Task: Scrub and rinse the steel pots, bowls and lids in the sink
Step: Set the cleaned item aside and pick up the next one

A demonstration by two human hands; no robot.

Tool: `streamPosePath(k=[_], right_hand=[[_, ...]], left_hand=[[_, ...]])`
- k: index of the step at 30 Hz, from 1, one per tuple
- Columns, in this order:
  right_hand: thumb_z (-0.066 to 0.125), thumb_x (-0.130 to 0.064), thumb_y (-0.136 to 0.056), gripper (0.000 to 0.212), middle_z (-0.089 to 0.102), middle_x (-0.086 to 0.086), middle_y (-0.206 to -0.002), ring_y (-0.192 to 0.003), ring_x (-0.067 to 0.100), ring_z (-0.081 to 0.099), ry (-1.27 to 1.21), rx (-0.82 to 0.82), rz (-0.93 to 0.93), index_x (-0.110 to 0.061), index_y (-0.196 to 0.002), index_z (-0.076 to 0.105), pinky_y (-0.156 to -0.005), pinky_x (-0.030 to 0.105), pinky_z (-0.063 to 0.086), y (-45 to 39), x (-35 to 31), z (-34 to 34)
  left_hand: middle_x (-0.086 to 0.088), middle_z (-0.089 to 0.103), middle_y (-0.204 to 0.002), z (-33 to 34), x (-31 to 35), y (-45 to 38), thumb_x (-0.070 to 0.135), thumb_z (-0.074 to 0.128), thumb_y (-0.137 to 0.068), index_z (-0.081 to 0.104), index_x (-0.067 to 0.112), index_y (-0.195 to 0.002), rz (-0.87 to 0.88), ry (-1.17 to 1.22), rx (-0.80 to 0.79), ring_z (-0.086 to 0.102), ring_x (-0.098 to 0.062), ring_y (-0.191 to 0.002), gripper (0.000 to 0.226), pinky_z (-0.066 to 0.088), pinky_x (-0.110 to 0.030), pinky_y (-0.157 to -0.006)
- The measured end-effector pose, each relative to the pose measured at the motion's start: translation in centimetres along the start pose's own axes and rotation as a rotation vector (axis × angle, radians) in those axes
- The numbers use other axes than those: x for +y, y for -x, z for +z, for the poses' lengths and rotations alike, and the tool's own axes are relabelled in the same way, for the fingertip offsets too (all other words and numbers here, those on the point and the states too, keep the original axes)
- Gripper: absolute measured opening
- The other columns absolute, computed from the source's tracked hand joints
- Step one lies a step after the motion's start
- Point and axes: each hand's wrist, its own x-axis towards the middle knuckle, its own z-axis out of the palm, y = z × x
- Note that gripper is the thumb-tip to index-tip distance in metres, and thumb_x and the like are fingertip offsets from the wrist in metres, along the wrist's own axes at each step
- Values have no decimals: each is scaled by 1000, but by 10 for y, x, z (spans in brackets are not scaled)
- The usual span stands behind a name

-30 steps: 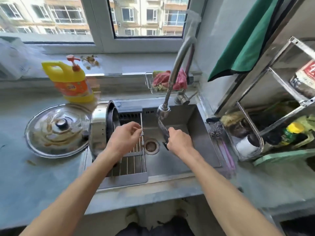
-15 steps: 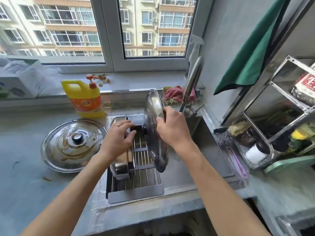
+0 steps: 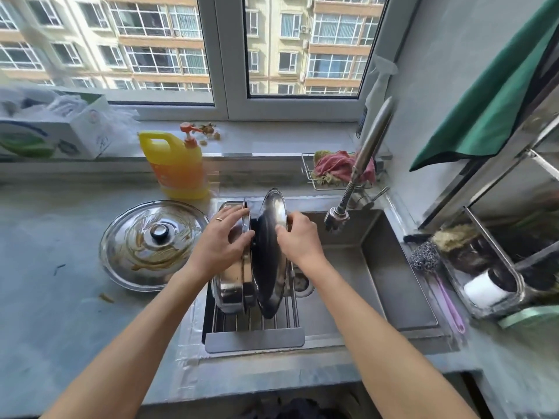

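A: Since a second ago, the right hand (image 3: 298,237) has lifted a lid (image 3: 272,252) from the sink (image 3: 393,267) and stood it on edge on the rack (image 3: 254,325).

B: Grip?

A: Fingers curled round the lid's rim. Left hand (image 3: 222,240) rests flat against the upright pot (image 3: 233,285), steadying it.

B: Meaning?

A: Probably rinsed, set to drain; no water visible. The soiled lid (image 3: 154,243) on the counter remains.
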Motion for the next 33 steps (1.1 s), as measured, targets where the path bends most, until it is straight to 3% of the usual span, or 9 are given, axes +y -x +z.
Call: streamPosePath(k=[2, 6, 10, 13, 19, 26, 28, 30, 33], right_hand=[[53, -22, -95, 19, 60, 3, -82, -75, 22, 52, -7, -28, 4, -5, -97, 60, -61, 27, 30, -3, -1, 4], [52, -27, -91, 24, 64, 7, -85, -81, 26, 59, 19, -226, 22, -5, -87, 59, -64, 31, 40, -12, -9, 9], [55, -21, -88, 18, 57, 4, -78, -67, 20, 54, 36, -292, 16, -11, -73, 49, -49, 26, 37, -15, -17, 8], [57, -21, -88, 16, 57, 3, -76, -56, 15, 55, 47, -335, 0, -10, -77, 52, -39, 19, 35, -19, -23, 10], [58, -21, -86, 15, 66, 9, -85, -67, 22, 67, -33, -380, 39, -6, -88, 61, -49, 27, 54, -27, -23, 17], [59, -37, -96, 32, 74, 14, -99, -86, 24, 74, -435, -689, 181, -8, -107, 65, -75, 39, 61, -26, -14, -4], [59, -31, -96, 26, 74, 14, -96, -84, 25, 74, -449, -658, 156, -6, -104, 64, -74, 40, 61, -27, -11, -5], [60, -21, -93, 15, 70, 9, -83, -75, 22, 72, -401, -545, 107, -8, -86, 63, -68, 40, 62, -28, -12, -4], [59, -16, -87, 21, 52, 5, -68, -67, 20, 64, -300, -391, 41, -12, -67, 52, -57, 37, 61, -32, -18, -3]], left_hand=[[-6, 48, -153, 1, -4, 0, 26, 67, -97, 53, 15, -146, -5, 3, 3, 31, -21, -149, 52, 24, -40, -124], [-5, 47, -154, 2, -8, 0, 28, 64, -99, 52, 18, -146, -6, 19, 18, 29, -19, -150, 49, 19, -31, -122], [-4, 46, -154, 2, -10, -1, 27, 62, -100, 52, 19, -146, 3, 35, 12, 28, -17, -150, 48, 20, -34, -123], [-3, 46, -154, 1, -11, 0, 27, 61, -100, 52, 18, -146, 7, 27, 12, 29, -16, -150, 48, 20, -32, -122], [-4, 48, -153, 3, -14, -3, 29, 58, -102, 53, 16, -145, -4, 31, -3, 32, -18, -149, 45, 23, -39, -124], [-4, 53, -149, 0, -12, -1, 23, 46, -104, 58, 15, -140, -34, 129, 13, 37, -14, -146, 39, 25, -38, -124], [-4, 53, -148, 0, -11, -2, 28, 46, -102, 59, 15, -140, -34, 135, 15, 38, -14, -145, 42, 26, -40, -124], [-5, 53, -148, 1, -11, -1, 28, 47, -101, 59, 15, -140, -31, 123, 13, 38, -16, -146, 43, 27, -42, -123], [-6, 53, -149, 1, -11, -2, 21, 50, -104, 58, 14, -141, -19, 102, 13, 37, -17, -146, 39, 27, -43, -123]])
